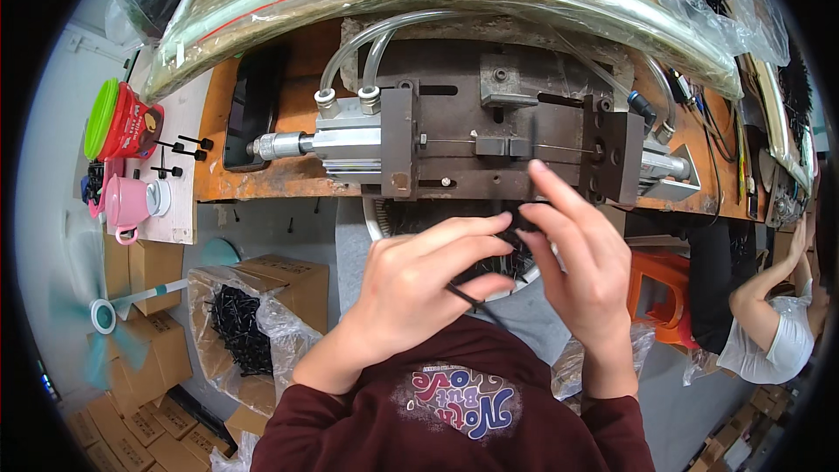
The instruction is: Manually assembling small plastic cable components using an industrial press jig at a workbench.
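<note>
My left hand (419,267) is in front of the metal fixture (450,179), fingers curled toward the right. A thin black plastic stick (476,301) runs past its thumb, seemingly held in the palm. My right hand (587,258) pinches a small dark piece (527,218) between thumb and fingers; its exact shape is hidden. The right index finger points up at the small dark grey block (502,147) at the fixture's middle, close to a blurred upright dark strip (535,133). Below both hands, a white-rimmed basket (376,220) holds black parts.
Air cylinders (350,140) with clear hoses (380,31) flank the fixture. At left stand a pink cup (127,203), a red tub (135,127) and a fan (103,316). A lined carton holds black parts (238,323). Another person (773,323) sits at right near an orange stool (655,297).
</note>
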`<act>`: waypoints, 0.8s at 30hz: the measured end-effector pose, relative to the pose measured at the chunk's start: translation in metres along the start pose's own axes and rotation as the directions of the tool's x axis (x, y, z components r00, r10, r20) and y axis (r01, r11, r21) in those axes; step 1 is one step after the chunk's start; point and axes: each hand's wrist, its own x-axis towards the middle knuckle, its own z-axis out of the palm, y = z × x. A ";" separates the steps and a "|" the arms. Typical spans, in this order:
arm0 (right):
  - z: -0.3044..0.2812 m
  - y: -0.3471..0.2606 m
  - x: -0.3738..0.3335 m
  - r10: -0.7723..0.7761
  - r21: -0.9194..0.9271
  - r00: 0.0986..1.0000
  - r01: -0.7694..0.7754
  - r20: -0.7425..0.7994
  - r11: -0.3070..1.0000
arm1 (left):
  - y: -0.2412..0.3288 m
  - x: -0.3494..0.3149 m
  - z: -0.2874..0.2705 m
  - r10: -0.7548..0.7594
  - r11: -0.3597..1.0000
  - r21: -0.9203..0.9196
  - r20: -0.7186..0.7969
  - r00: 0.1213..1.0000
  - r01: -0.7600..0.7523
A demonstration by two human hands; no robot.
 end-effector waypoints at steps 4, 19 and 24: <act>0.012 -0.004 0.002 -0.030 -0.153 0.993 0.048 0.114 0.987 | 0.014 -0.012 -0.015 -0.353 0.792 -0.497 0.101 0.930 0.355; 0.004 -0.016 0.017 0.206 0.160 0.976 -0.216 0.078 0.963 | 0.024 -0.012 -0.023 -0.470 0.435 -0.720 0.331 0.818 0.541; -0.002 -0.033 0.027 0.446 0.775 0.830 -0.512 0.334 0.372 | 0.032 -0.015 -0.027 -0.467 0.432 -0.727 0.325 0.822 0.533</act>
